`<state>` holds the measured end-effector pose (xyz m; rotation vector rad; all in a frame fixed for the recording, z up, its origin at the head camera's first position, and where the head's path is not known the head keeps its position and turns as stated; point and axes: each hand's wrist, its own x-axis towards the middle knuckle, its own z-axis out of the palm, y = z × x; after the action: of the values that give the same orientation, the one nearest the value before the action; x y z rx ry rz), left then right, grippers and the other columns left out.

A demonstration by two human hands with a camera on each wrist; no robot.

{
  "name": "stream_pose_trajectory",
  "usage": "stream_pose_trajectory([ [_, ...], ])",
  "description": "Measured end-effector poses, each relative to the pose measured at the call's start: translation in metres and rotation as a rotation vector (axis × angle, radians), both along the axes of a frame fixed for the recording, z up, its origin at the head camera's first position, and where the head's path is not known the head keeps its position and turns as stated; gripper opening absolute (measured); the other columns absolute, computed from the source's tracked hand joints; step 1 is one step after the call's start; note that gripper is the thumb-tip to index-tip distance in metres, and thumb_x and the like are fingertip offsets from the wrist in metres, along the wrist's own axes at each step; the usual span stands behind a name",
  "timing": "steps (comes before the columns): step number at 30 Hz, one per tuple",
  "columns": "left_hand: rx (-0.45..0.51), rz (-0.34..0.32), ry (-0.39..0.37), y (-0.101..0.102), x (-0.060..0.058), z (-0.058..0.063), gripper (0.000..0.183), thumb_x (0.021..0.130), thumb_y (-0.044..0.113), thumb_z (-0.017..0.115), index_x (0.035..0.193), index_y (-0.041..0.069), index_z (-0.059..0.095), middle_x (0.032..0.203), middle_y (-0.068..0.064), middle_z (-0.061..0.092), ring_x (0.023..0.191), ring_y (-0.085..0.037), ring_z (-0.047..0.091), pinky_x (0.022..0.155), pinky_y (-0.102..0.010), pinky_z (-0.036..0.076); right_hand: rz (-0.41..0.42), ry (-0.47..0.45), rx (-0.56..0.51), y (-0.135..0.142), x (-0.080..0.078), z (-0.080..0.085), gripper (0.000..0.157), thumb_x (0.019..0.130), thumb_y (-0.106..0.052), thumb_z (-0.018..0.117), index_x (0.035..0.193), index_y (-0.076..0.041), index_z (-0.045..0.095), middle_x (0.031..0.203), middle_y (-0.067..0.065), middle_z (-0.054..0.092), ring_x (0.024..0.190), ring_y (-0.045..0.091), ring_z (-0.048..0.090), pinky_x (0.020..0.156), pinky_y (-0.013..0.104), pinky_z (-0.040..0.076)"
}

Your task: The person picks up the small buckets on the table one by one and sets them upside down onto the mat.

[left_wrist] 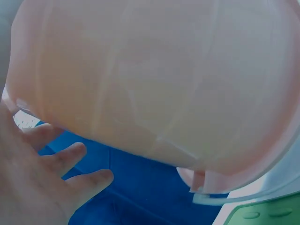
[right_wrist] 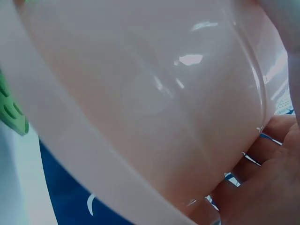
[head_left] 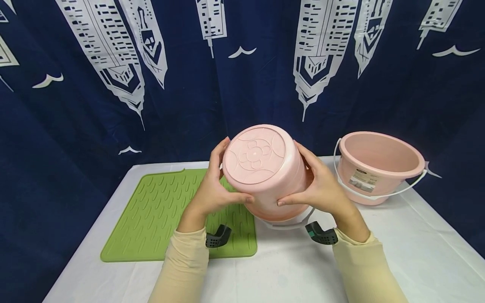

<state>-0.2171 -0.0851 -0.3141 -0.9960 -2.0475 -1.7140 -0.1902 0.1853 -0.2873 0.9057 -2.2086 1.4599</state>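
I see a person holding a pink bucket (head_left: pixel 270 172) upside down with two bare hands. Its round bottom, with a flower shape on it, tips toward the person. The bucket is over the middle of the white tabletop (head_left: pixel 280 273), nearer the back edge, by the right side of a green mat (head_left: pixel 163 214). I can't tell if its rim touches anything below. A white handle (head_left: pixel 286 226) hangs by the rim.

The left grip (head_left: pixel 212 185) holds one side, with the thumb lying across the front. In the left wrist view, three of its fingers are spread apart past the bucket's side. The right grip (head_left: pixel 322 181) holds the other side, thumb in front too, fingers reaching round the far side.

The green mat lies flat along the left edge of the tabletop, with little bumps all over. Another pink bucket (head_left: pixel 386 185) stands upright near the back right corner. It has a label (head_left: pixel 363 181) and its own white handle, hanging down in front. Behind the back edge hangs a dark blue curtain (head_left: pixel 242 92) with white buildings on it, pointing down.
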Motion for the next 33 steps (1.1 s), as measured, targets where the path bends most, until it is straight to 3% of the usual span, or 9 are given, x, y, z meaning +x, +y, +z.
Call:
stream_pose_trajectory([
  [8,0.063,-0.081,-0.038,-0.001,-0.001,-0.002,0.143,0.056,0.062,0.092,0.162,0.017,0.009,0.162,-0.001,0.023,0.141,-0.021,0.036,0.114,-0.041,0.03,0.124,-0.024,-0.105,-0.001,-0.015,-0.014,0.133,0.044,0.012,0.098,0.158,-0.015,0.034,0.149,0.01,0.045,0.124,0.025,0.049,0.096,0.027,0.049],
  [17,0.079,-0.045,-0.038,0.001,0.001,0.002,0.138,0.057,0.063,0.092,0.162,0.021,0.012,0.16,-0.001,0.029,0.136,-0.021,0.042,0.107,-0.039,0.04,0.123,-0.064,-0.077,0.002,-0.022,-0.021,0.134,0.045,0.005,0.101,0.157,-0.023,0.033,0.148,0.004,0.046,0.124,0.027,0.051,0.097,0.029,0.049],
  [24,0.077,-0.03,-0.008,0.0,0.005,0.007,0.136,0.056,0.06,0.094,0.161,0.021,0.017,0.157,-0.002,0.035,0.134,-0.021,0.045,0.103,-0.041,0.043,0.153,-0.045,-0.06,0.004,-0.018,-0.019,0.136,0.049,0.003,0.1,0.16,-0.018,0.026,0.154,0.008,0.039,0.133,0.025,0.045,0.104,0.028,0.043],
  [27,0.052,-0.035,-0.013,-0.001,0.007,0.008,0.134,0.058,0.049,0.098,0.161,0.022,0.018,0.157,-0.001,0.036,0.134,-0.021,0.045,0.105,-0.043,0.042,0.161,-0.006,-0.078,0.004,-0.016,-0.017,0.134,0.054,-0.009,0.101,0.161,-0.015,0.022,0.159,0.011,0.033,0.142,0.025,0.036,0.111,0.029,0.035],
  [30,0.01,-0.034,-0.028,0.0,0.008,0.009,0.133,0.057,0.027,0.102,0.162,0.024,0.019,0.158,0.003,0.035,0.136,-0.019,0.043,0.107,-0.045,0.04,0.166,0.043,-0.102,0.004,-0.013,-0.014,0.134,0.056,-0.023,0.101,0.162,-0.011,0.02,0.162,0.013,0.027,0.147,0.026,0.028,0.117,0.029,0.024],
  [33,-0.022,-0.028,-0.04,0.001,0.01,0.009,0.136,0.055,0.008,0.1,0.162,0.027,0.018,0.158,0.007,0.035,0.136,-0.017,0.043,0.108,-0.046,0.039,0.18,0.051,-0.118,0.003,-0.011,-0.012,0.134,0.056,-0.022,0.101,0.161,-0.01,0.019,0.163,0.014,0.026,0.145,0.026,0.031,0.115,0.029,0.027],
])
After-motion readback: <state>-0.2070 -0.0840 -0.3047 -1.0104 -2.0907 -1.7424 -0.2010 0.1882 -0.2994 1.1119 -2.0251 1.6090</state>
